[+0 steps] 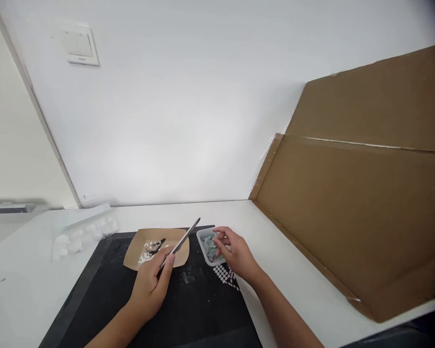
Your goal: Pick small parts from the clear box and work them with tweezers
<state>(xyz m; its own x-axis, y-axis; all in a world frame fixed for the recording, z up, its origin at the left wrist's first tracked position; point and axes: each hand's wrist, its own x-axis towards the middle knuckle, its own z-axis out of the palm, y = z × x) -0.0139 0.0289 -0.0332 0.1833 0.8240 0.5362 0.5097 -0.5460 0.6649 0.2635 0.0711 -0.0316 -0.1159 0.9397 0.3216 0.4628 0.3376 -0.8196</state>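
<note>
My left hand is closed around a slim dark stick with a pale edge, pointing up and to the right; its exact kind is unclear. Behind that hand is a brown paper tray, holding small white pieces and some thin black bits. Over the right rim of a small translucent plastic tub, my right hand has its fingers bent and apart, with nothing visible between them. Pale green pieces fill the tub.
A black mat covers part of the white table. White dots lie at its right edge. Clear plastic packaging sits to the left. A large cardboard sheet stands on the right, against the wall.
</note>
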